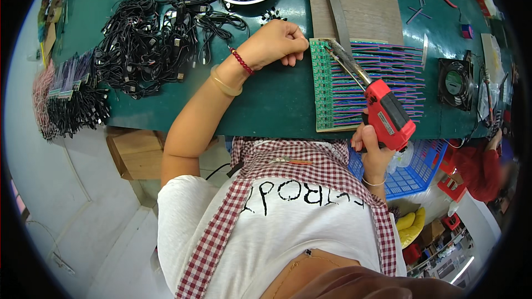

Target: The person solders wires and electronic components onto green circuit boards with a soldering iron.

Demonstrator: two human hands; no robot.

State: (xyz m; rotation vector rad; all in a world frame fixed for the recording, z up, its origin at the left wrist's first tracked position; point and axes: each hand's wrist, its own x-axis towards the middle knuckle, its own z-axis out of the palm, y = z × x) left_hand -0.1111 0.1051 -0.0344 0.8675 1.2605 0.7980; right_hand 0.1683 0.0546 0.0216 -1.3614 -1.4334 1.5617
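Red soldering gun (388, 113) gripped by right hand (372, 149) | left hand (280, 41) fisted beside green board (324, 77)

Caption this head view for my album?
Right hand aims red soldering gun at green circuit-board strip; left fist rests beside.

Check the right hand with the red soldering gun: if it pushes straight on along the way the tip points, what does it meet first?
The right hand aims the red soldering gun up and left. Its tip already sits about at the top corner of the green circuit board strip, so that comes first; beyond lies the left hand. Tip height above the board is unclear.
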